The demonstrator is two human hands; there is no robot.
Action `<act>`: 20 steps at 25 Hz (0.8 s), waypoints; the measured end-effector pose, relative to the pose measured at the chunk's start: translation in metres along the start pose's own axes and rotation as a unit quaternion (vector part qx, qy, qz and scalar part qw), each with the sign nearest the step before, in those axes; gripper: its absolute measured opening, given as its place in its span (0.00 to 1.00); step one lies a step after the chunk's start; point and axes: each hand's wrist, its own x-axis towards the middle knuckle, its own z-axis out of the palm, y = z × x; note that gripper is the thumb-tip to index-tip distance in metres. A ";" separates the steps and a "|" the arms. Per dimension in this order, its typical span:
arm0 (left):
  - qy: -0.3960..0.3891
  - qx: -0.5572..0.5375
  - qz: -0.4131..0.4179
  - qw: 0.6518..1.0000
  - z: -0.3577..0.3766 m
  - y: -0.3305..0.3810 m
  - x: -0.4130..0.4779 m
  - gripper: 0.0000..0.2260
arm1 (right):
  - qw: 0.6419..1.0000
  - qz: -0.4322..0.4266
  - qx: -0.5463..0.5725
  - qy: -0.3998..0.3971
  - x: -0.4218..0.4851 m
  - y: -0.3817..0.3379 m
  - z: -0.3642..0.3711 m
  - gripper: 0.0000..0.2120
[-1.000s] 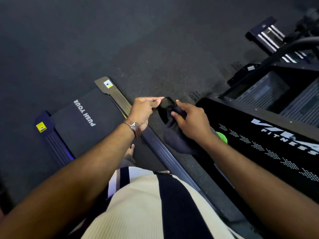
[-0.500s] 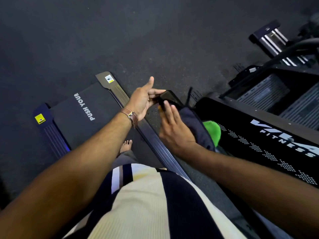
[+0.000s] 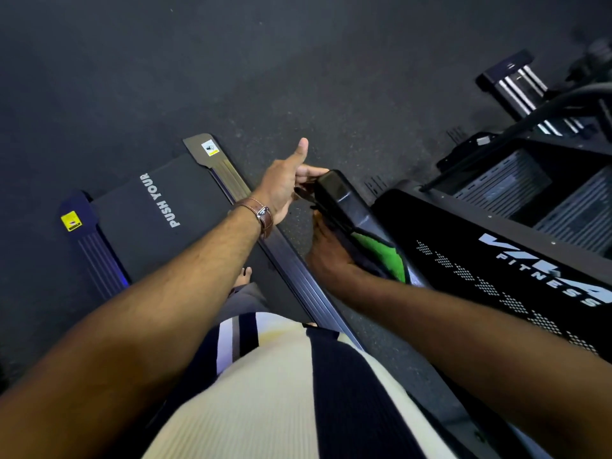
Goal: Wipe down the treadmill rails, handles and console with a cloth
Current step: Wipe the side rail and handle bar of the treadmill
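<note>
I stand on the treadmill belt, printed "PUSH YOUR", with its grey side rail running diagonally under my arms. A glossy black handrail end sticks out at centre. My left hand, a brown watch on its wrist, curls its fingers on the handrail's tip with the thumb raised. My right hand reaches up from below and grips a dark and green cloth against the handrail's underside. Most of the cloth is hidden behind the handrail.
A black machine panel marked "FITNESS" stands close on the right, with grey ribbed steps behind it. Chrome-barred equipment sits at the far right. Dark rubber floor lies beyond. My bare foot is on the belt.
The cloth was bunched between both hands above the handrail. My right hand has dropped under the handrail with the cloth, showing its green side. My left thumb has lifted.
</note>
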 end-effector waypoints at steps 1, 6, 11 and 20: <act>-0.002 0.003 0.003 1.000 -0.001 -0.001 0.000 0.33 | 1.000 -0.012 0.006 -0.012 -0.001 0.001 0.001 0.20; -0.007 -0.057 -0.003 0.998 -0.002 -0.006 -0.002 0.34 | 0.946 0.034 0.121 0.298 -0.027 0.041 0.032 0.14; -0.004 -0.119 -0.017 0.993 -0.009 -0.018 -0.002 0.32 | 0.914 0.059 0.214 0.340 -0.023 0.033 0.032 0.20; -0.012 -0.126 0.008 0.992 -0.008 -0.025 -0.002 0.24 | 0.801 0.030 0.498 0.331 -0.014 0.081 0.020 0.26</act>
